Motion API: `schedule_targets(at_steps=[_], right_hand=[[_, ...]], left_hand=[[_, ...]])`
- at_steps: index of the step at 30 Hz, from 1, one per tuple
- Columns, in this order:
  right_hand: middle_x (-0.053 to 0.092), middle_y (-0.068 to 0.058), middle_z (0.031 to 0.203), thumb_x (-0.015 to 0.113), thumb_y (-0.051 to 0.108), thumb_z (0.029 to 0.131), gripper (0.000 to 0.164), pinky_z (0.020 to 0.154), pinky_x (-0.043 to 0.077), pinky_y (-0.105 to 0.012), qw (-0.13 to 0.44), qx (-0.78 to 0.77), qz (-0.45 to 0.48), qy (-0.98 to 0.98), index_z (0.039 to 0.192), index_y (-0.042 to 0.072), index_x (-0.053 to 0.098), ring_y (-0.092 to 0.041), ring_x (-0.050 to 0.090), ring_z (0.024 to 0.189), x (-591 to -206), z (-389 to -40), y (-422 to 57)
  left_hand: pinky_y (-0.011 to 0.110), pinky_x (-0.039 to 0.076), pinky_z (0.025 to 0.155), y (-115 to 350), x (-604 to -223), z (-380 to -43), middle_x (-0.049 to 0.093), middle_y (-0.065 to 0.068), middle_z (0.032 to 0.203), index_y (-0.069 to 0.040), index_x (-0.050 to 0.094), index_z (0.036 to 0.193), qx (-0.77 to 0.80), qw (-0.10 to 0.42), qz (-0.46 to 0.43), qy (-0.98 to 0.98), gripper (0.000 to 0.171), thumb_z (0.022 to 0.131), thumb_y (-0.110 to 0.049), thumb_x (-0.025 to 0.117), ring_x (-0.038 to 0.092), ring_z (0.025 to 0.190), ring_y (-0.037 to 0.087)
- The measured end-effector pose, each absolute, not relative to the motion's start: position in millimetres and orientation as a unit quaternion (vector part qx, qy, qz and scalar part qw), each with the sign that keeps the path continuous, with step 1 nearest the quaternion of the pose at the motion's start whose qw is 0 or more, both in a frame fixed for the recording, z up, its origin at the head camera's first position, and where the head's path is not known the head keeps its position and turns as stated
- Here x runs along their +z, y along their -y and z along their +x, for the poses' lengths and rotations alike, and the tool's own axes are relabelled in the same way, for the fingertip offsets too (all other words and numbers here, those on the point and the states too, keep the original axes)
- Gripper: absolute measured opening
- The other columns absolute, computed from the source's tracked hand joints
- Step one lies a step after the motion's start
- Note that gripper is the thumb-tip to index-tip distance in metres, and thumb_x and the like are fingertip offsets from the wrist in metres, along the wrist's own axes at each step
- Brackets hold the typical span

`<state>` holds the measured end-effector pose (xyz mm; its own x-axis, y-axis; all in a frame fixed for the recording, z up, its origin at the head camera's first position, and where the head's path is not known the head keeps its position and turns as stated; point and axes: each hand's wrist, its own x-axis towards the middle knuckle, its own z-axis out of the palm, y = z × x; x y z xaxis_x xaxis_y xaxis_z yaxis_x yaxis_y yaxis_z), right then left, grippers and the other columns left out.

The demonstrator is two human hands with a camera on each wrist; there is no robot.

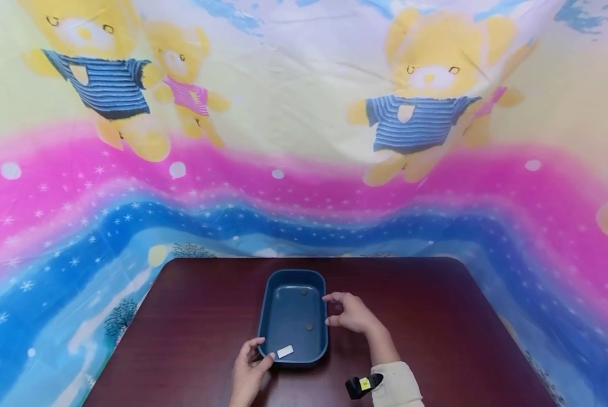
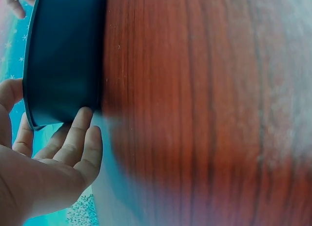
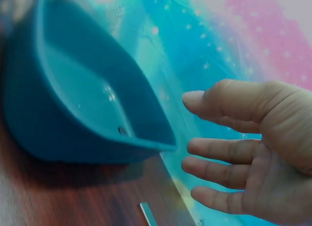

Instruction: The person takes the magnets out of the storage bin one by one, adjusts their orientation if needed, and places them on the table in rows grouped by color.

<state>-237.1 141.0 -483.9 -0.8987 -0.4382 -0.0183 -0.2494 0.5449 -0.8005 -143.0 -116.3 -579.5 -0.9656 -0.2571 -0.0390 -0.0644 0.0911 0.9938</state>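
Observation:
A dark blue rectangular tray stands on the table. Two small round brown pieces, one farther back and one nearer, lie in it, and a small white rectangular block is at its front left corner. My left hand holds that corner from outside; the left wrist view has its fingers against the tray's end wall. Beside the right long wall is my right hand, thumb and fingers spread. Between that hand and the tray a gap shows in the right wrist view.
Under the tray is a dark red-brown table with rounded far corners. A printed bear cloth hangs behind it. On the right wrist sits a black camera. A thin white-and-green piece shows low in the right wrist view.

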Motion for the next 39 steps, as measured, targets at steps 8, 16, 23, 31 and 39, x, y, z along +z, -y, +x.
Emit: schedule_targets(at_steps=[8, 16, 23, 31, 39], right_hand=[[0.058, -0.013, 0.112, 0.075, 0.01, 0.076, 0.045, 0.074, 0.05, -0.04, 0.167, -0.422, -0.216, -0.864, 0.119, 0.007, 0.061, -0.034, 0.057, 0.099, -480, -246, -122], [0.059, -0.013, 0.112, 0.078, 0.006, 0.071, 0.044, 0.073, 0.051, -0.037, 0.202, -0.408, -0.225, -0.862, 0.113, 0.009, 0.064, -0.035, 0.054, 0.106, -489, -254, -97], [0.062, -0.013, 0.109, 0.078, 0.003, 0.069, 0.044, 0.075, 0.049, -0.035, 0.233, -0.381, -0.238, -0.863, 0.111, 0.006, 0.066, -0.029, 0.056, 0.102, -503, -256, -74], [0.064, -0.007, 0.096, 0.079, 0.005, 0.066, 0.043, 0.069, 0.048, -0.029, 0.247, -0.346, -0.242, -0.872, 0.108, 0.007, 0.068, -0.012, 0.056, 0.084, -517, -260, -62], [0.063, -0.003, 0.092, 0.08, 0.006, 0.066, 0.042, 0.068, 0.047, -0.028, 0.253, -0.337, -0.232, -0.877, 0.106, 0.011, 0.07, -0.01, 0.053, 0.078, -525, -261, -56]], left_hand=[[0.027, 0.05, 0.067, 115, -576, -141, 0.056, 0.028, 0.116, -0.001, 0.055, 0.118, -0.671, 0.077, 0.112, 0.729, 0.045, 0.077, -0.005, 0.074, 0.063, 0.083, 0.026], [0.025, 0.049, 0.065, 116, -574, -142, 0.058, 0.027, 0.114, 0.0, 0.055, 0.117, -0.683, 0.072, 0.114, 0.718, 0.044, 0.077, -0.002, 0.073, 0.062, 0.079, 0.022], [0.026, 0.049, 0.066, 115, -573, -141, 0.059, 0.027, 0.112, 0.002, 0.054, 0.118, -0.689, 0.077, 0.102, 0.713, 0.045, 0.077, -0.001, 0.072, 0.062, 0.078, 0.02], [0.026, 0.048, 0.064, 113, -568, -140, 0.059, 0.028, 0.11, 0.003, 0.054, 0.118, -0.686, 0.063, 0.12, 0.714, 0.044, 0.078, 0.0, 0.071, 0.061, 0.078, 0.022], [0.025, 0.048, 0.063, 114, -576, -144, 0.061, 0.025, 0.106, 0.002, 0.054, 0.118, -0.686, 0.074, 0.119, 0.714, 0.045, 0.077, -0.002, 0.072, 0.061, 0.074, 0.019]])
